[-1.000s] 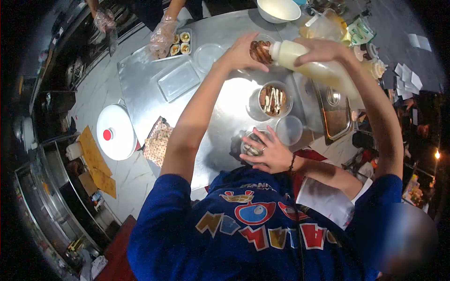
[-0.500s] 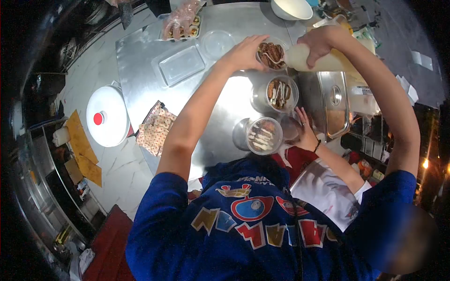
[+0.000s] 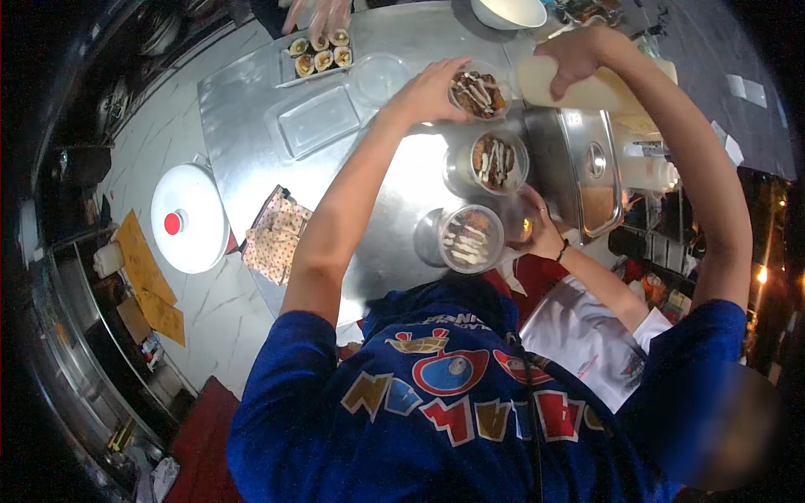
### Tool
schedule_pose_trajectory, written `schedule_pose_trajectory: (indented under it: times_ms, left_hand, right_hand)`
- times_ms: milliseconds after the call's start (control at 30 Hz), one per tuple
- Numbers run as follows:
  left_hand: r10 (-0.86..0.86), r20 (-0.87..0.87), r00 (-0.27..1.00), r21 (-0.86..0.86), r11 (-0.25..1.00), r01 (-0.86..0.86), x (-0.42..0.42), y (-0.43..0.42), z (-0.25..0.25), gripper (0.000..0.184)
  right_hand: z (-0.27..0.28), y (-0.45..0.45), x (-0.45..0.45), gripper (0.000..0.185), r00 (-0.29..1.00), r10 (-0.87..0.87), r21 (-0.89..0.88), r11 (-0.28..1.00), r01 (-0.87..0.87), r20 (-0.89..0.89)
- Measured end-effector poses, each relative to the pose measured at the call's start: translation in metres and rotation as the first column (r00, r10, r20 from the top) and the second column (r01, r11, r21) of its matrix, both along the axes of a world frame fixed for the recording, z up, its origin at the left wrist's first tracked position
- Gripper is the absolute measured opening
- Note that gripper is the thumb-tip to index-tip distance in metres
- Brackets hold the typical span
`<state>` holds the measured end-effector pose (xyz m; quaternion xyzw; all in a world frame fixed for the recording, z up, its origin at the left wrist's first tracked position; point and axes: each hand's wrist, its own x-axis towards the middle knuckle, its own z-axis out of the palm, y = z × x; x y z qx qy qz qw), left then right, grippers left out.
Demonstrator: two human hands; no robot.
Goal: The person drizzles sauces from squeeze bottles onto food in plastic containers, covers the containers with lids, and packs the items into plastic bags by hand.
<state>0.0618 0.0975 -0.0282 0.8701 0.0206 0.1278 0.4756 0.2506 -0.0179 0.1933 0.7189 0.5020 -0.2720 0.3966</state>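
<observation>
My left hand (image 3: pixel 429 90) is wrapped round the left side of a clear round bowl (image 3: pixel 480 90) holding brown food with white sauce stripes. In my right hand (image 3: pixel 579 60) is a squeeze bottle (image 3: pixel 599 87) of pale sauce, tilted to lie nearly flat, its tip end by the bowl's right rim. Below that bowl stand a second sauced bowl (image 3: pixel 498 162) and a third one (image 3: pixel 470 239), both with white stripes across the food. Another person's hand (image 3: pixel 541 226), with a dark bracelet, is at a clear lid just right of the third bowl.
A gloved hand (image 3: pixel 323 17) of another person is over a tray of rolls (image 3: pixel 320 55). Nearby lie an empty clear tray (image 3: pixel 318 123) and a round lid (image 3: pixel 379 80). A steel container (image 3: pixel 595 168) stands right; a white pot (image 3: pixel 189 218), dotted cloth (image 3: pixel 277 236) and white bowl (image 3: pixel 510 12) are also around.
More white stripes now cover the food in the bowl at my left hand. The bracelet-wearing person's hand has left the third bowl for the lid. The gloved hand has drawn back off the rolls.
</observation>
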Motion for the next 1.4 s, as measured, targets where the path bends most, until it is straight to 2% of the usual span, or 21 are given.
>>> schedule_pose_trajectory:
  times_ms: [100,200,300,367,433,467,600,667,767,800,900,933,967,1033,1100,1133,1233,1367,1400]
  left_hand:
    - [0.004,0.015,1.000,-0.005,1.000,-0.004,0.001,0.001,0.003,0.109]
    - [0.004,0.010,1.000,0.008,1.000,-0.004,0.000,0.000,0.000,0.109]
    - [-0.008,0.014,1.000,0.001,1.000,0.008,0.002,0.001,0.001,0.111]
    - [-0.013,0.010,1.000,-0.011,1.000,0.013,0.004,0.001,0.000,0.111]
    - [-0.014,-0.003,1.000,-0.020,1.000,0.014,0.005,-0.002,-0.002,0.112]
    - [-0.020,-0.001,1.000,-0.027,0.999,0.019,0.005,-0.003,-0.001,0.114]
    - [-0.001,0.023,1.000,0.001,1.000,0.001,0.001,-0.003,0.004,0.121]
    - [0.013,0.060,0.998,0.015,1.000,-0.014,-0.003,-0.001,0.006,0.130]
    - [0.088,0.020,0.996,-0.012,0.996,-0.088,-0.016,0.007,0.020,0.139]
    - [0.100,0.016,0.995,0.007,0.995,-0.100,-0.025,0.011,0.030,0.140]
    - [0.183,0.093,0.979,0.011,0.983,-0.185,-0.047,0.016,0.036,0.136]
    - [0.210,0.072,0.975,-0.056,0.977,-0.207,-0.057,0.015,0.039,0.130]
    - [0.235,0.041,0.971,-0.123,0.966,-0.229,-0.070,0.012,0.040,0.125]
    - [0.255,0.141,0.956,-0.292,0.934,-0.206,-0.093,0.003,0.025,0.110]
    - [0.309,0.117,0.944,-0.392,0.888,-0.242,-0.124,-0.013,0.033,0.092]
    - [0.329,0.124,0.936,-0.429,0.869,-0.248,-0.136,-0.018,0.027,0.085]
    - [0.380,0.072,0.922,-0.534,0.795,-0.286,-0.175,-0.034,0.010,0.067]
    - [0.459,0.003,0.888,-0.548,0.744,-0.383,-0.222,-0.053,0.000,0.052]
    - [0.480,-0.007,0.877,-0.545,0.734,-0.405,-0.233,-0.057,-0.001,0.050]
  right_hand:
    - [0.013,0.004,-0.006,0.099,0.999,-0.030,-0.006,1.000,0.030,-0.023]
    - [0.026,0.007,-0.010,0.093,0.993,-0.117,-0.010,0.993,0.116,-0.035]
    - [0.001,-0.015,0.010,0.086,0.990,-0.070,-0.007,0.998,0.070,-0.120]
    - [-0.009,-0.021,0.016,0.085,0.986,-0.045,0.071,0.996,0.057,-0.159]
    - [-0.004,-0.006,-0.012,0.094,0.990,-0.038,0.013,0.999,0.040,-0.137]
    - [0.004,-0.003,-0.026,0.082,0.981,-0.096,0.000,0.995,0.097,-0.168]
    - [-0.001,-0.022,-0.006,0.089,0.939,-0.165,0.141,0.966,0.215,-0.303]
    - [-0.009,-0.044,0.011,0.092,0.909,-0.151,0.276,0.922,0.271,-0.389]
    - [-0.001,-0.076,0.003,0.092,0.815,-0.141,0.378,0.833,0.404,-0.562]
    - [0.009,-0.083,-0.006,0.092,0.770,-0.268,0.328,0.789,0.520,-0.579]
    - [0.008,-0.114,0.018,0.086,0.680,-0.122,0.459,0.651,0.605,-0.723]
    - [0.029,-0.124,0.016,0.081,0.672,-0.206,0.466,0.578,0.670,-0.711]
    - [0.043,-0.136,0.022,0.078,0.655,-0.176,0.521,0.473,0.711,-0.734]
    - [0.071,-0.161,0.053,0.071,0.630,-0.100,0.594,0.249,0.765,-0.770]
    - [0.092,-0.184,0.076,0.064,0.623,-0.004,0.623,0.016,0.782,-0.782]
    - [0.099,-0.190,0.078,0.057,0.693,0.048,0.682,-0.141,0.718,-0.720]
    - [0.106,-0.201,0.103,0.055,0.767,0.027,0.719,-0.329,0.612,-0.641]
    - [0.082,-0.195,0.136,0.056,0.903,-0.001,0.706,-0.624,0.335,-0.429]
    - [0.077,-0.202,0.164,0.067,0.926,-0.033,0.777,-0.556,0.297,-0.377]
